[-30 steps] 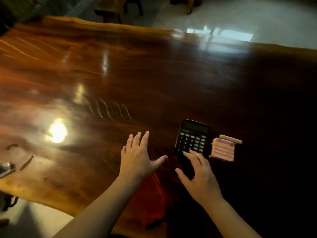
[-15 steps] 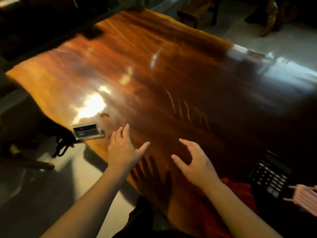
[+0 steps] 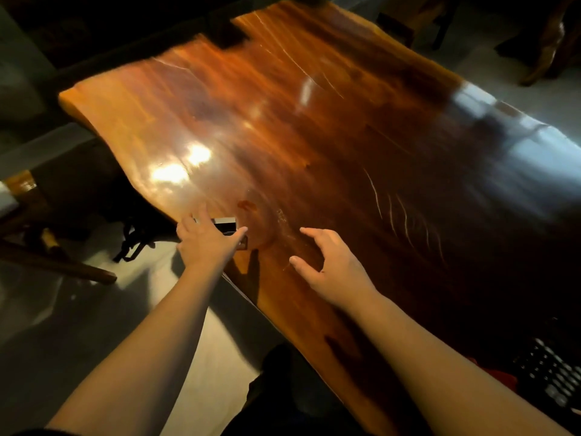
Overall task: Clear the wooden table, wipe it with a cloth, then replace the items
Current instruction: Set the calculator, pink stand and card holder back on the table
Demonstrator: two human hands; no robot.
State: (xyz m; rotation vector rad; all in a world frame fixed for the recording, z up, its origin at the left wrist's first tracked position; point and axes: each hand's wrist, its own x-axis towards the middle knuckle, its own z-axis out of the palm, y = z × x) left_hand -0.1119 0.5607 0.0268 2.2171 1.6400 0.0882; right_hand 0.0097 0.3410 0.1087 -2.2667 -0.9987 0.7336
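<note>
The small silver-and-black box (image 3: 227,224) lies at the near-left edge of the wooden table (image 3: 314,127), its long axis running roughly across the view, left to right; what it is exactly cannot be told, since it is blurred and partly hidden. The left hand (image 3: 206,240) is plainly the nearer of the two: it hangs directly over the box with fingers straight and spread, thumb stretched out to the right, covering the box's left part. Whether the palm touches it cannot be told. The right hand (image 3: 330,269) hovers over bare wood to the right of the box, near but apart from it, fingers loosely curved and holding nothing. So the box sits under the left hand and to the left of the right hand, and the pick-up looks like the left hand's job. A black calculator (image 3: 553,376) and a bit of red cloth (image 3: 500,377) lie well apart at the lower right.
</note>
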